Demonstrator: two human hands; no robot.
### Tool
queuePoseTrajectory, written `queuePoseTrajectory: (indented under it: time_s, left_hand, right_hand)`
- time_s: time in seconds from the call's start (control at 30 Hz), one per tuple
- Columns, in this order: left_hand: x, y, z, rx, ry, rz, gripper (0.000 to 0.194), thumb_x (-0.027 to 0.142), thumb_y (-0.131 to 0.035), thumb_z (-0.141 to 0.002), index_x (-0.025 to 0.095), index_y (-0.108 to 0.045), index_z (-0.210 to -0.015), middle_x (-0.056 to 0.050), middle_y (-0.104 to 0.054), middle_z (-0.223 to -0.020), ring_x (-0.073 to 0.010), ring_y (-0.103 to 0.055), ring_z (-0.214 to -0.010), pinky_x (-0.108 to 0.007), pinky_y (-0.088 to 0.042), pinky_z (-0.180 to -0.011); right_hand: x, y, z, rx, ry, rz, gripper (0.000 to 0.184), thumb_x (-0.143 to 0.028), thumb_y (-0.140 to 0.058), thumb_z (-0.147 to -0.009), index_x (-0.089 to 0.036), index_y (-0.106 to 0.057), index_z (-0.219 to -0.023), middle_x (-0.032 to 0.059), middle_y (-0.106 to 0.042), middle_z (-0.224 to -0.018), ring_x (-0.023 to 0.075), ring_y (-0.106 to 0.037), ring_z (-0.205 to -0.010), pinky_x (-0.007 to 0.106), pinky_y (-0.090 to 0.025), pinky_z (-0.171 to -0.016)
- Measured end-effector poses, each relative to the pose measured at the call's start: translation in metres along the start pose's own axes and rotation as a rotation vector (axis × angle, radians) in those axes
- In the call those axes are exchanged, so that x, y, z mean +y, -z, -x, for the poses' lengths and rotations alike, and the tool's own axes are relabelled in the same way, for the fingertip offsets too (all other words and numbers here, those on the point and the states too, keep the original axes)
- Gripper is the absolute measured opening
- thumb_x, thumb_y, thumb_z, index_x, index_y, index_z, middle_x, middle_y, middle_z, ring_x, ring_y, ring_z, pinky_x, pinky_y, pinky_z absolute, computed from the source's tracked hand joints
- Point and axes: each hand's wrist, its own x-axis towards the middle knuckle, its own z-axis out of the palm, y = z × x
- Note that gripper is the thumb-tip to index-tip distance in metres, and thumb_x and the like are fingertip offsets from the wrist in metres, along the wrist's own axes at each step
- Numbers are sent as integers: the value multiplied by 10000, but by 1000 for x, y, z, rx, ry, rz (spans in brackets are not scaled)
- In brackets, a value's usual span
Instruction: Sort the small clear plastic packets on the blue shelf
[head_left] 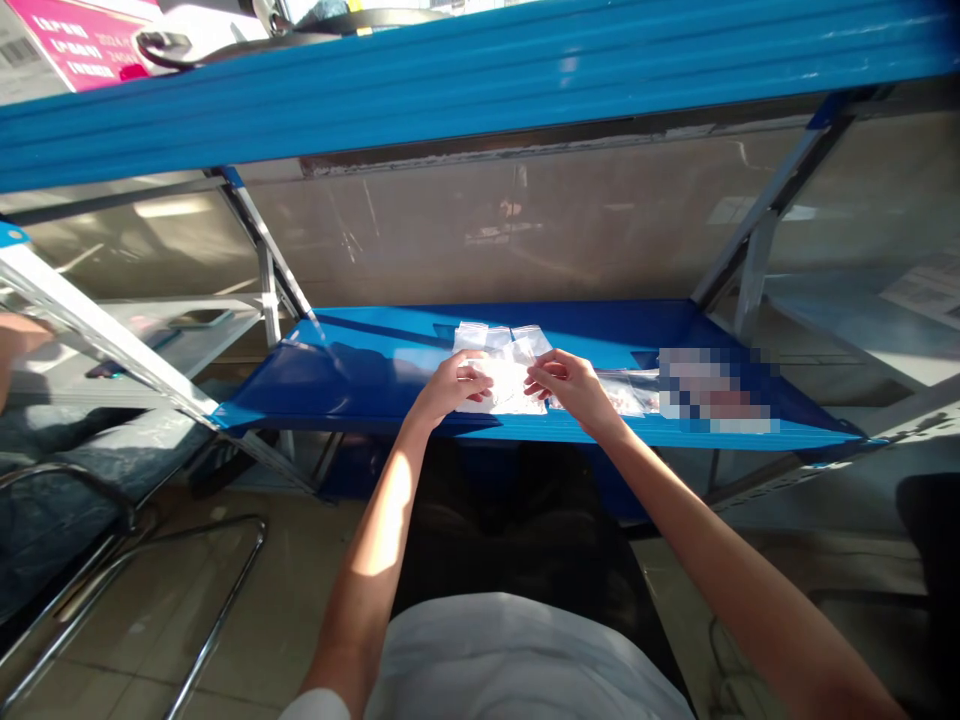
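A clear plastic bag (504, 375) lies crumpled on the blue metal shelf (337, 375), with a white strip along its far edge. My left hand (450, 388) pinches its left side, and my right hand (566, 385) grips its right side, the two hands close together. Beyond my right hand, a second clear bag (622, 392) with reddish contents lies flat on the shelf. Further right, a pixelated patch (712, 388) hides whatever is there.
A blue upper shelf (465, 90) runs overhead on grey metal uprights (772, 215). A person's forearm (19, 345) enters at the far left. Chrome chair legs (142, 590) stand on the tiled floor at lower left.
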Motion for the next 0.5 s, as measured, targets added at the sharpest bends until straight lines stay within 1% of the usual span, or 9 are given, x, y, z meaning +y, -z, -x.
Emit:
queuePoseTrajectory:
  time_s: [0.07,0.13,0.2,0.23,0.27,0.33,0.4,0.43,0.5]
  left_hand:
    - [0,2,2,4,-14,2,607,331,-853,-827,147,-619,-1355,-52,-736,-902,-173,-725,-815,-287,-569,-748]
    - [2,6,3,-24,-13,-18,569,325,-844,-836,146,-639,-1337,-57,-743,-906,-169,-728,-789,-299,-581,-762]
    - [5,10,4,-42,8,-81,515,330,-807,-869,146,-652,-1324,-75,-759,-934,-185,-742,-783,-323,-595,-769]
    - [8,11,5,-18,-2,-142,474,332,-778,-891,150,-660,-1313,-84,-767,-958,-198,-752,-804,-337,-602,-781]
    - [11,12,6,33,-36,-225,432,330,-752,-909,159,-671,-1296,-91,-774,-991,-216,-761,-846,-352,-606,-803]
    - [19,10,9,139,-176,-428,387,320,-730,-925,189,-687,-1287,-100,-778,-1118,-252,-760,-1010,-384,-604,-899]
    - [26,3,12,151,-320,-625,468,330,-770,-907,223,-672,-1352,-108,-734,-1327,-292,-698,-1235,-424,-563,-1051]
    - [28,-2,12,126,-355,-714,556,352,-806,-885,227,-647,-1403,-119,-693,-1421,-318,-650,-1327,-452,-529,-1115]
    - [31,-12,11,75,-355,-876,743,412,-859,-842,205,-577,-1498,-158,-621,-1524,-371,-575,-1424,-519,-471,-1182]
  right_hand:
    - [1,1,3,-23,5,27,487,-657,-829,-810,-219,-624,-871,73,-792,-793,233,-771,-702,301,-552,-582]
    - [1,4,7,-48,3,73,491,-668,-807,-825,-212,-630,-864,83,-791,-770,228,-760,-685,300,-543,-575]
    - [2,6,9,-44,-3,108,486,-667,-797,-831,-208,-638,-860,85,-787,-752,224,-750,-669,299,-539,-570]
    - [3,6,10,-32,-6,114,481,-662,-797,-830,-208,-640,-858,84,-786,-748,223,-749,-666,299,-537,-569]
    - [4,6,11,-21,-9,115,474,-656,-797,-828,-209,-641,-857,82,-786,-749,225,-752,-667,296,-535,-566]
    - [5,2,11,-14,-16,113,455,-638,-799,-827,-213,-642,-861,78,-788,-752,230,-761,-673,289,-528,-559]
    - [4,-6,10,-24,-12,103,424,-612,-792,-838,-215,-648,-879,70,-787,-749,229,-765,-675,283,-524,-557]
    - [3,-12,10,-32,-7,93,404,-596,-785,-849,-216,-653,-888,66,-786,-745,226,-764,-677,281,-525,-561]
    - [1,-22,8,-49,7,78,360,-560,-769,-870,-216,-667,-898,57,-780,-730,219,-757,-682,282,-534,-573]
